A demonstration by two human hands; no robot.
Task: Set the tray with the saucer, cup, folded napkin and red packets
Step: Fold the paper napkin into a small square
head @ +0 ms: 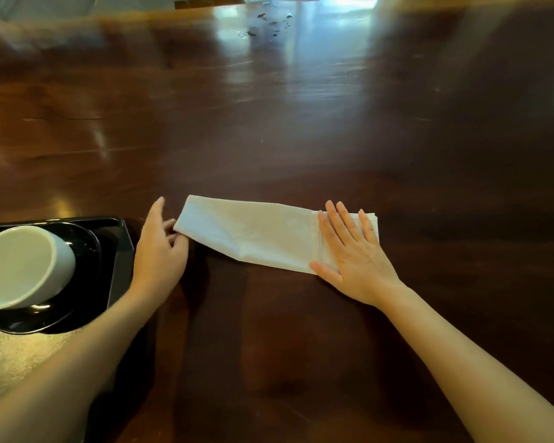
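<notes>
A white napkin (pixel 253 233), folded into a long strip, lies on the dark wooden table in front of me. My left hand (pixel 160 247) pinches its left end between thumb and fingers. My right hand (pixel 352 251) lies flat, fingers spread, pressing down the strip's right end. At the far left stands a black tray (pixel 122 251) holding a black saucer (pixel 84 270) with a white cup (pixel 23 265) on it. The cup stands upright with nothing visible inside. No red packets are in view.
The dark polished table (pixel 301 123) stretches far ahead and to the right, glossy with window reflections. A few small dark specks (pixel 269 24) lie at its far end. A pale textured mat (pixel 16 356) shows under the tray at lower left.
</notes>
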